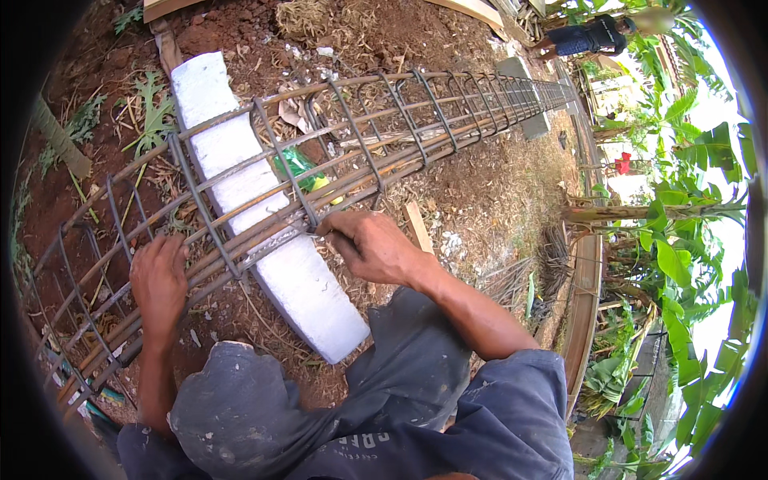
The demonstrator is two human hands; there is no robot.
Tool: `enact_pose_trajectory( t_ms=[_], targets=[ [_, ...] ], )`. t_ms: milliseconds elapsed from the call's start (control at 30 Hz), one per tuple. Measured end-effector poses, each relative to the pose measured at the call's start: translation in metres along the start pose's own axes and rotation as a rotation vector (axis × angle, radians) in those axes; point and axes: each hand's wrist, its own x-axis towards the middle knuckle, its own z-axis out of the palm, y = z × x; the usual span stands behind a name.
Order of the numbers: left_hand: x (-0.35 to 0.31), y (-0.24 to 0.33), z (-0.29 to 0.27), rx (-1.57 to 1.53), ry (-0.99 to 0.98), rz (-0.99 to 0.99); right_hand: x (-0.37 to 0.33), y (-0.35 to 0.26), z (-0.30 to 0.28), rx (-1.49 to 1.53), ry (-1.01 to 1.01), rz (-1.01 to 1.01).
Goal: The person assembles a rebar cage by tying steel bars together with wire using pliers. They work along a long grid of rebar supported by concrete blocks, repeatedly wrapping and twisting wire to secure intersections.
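A long steel rebar cage [336,172], made of lengthwise bars with square stirrups around them, runs from the lower left to the upper right. It lies across a white block [304,302]. My left hand [158,276] has its fingers curled over the near lengthwise bars, left of the block. Beside a stirrup on the near side, my right hand [376,250] is closed, thumb and fingers pinched together at the joint of stirrup and bars. What it pinches is too small to make out.
Under the cage lies a green plastic bag [296,166]. A short piece of wood [418,227] rests on the soil near my right hand. Farther off, another block [524,96] supports the cage. A person [588,38] stands at the upper right, near banana plants [680,256].
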Motion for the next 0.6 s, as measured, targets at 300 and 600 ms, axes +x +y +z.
enact_pose_trajectory(
  t_ms=[300,600],
  targets=[
    [-0.016,0.012,-0.015,-0.032,-0.071,0.305,0.013,0.022,0.002,-0.386,-0.045,0.313],
    [-0.038,0.012,0.011,0.192,-0.263,0.216,0.035,0.065,0.031,-0.318,0.094,-0.006]
  ],
)
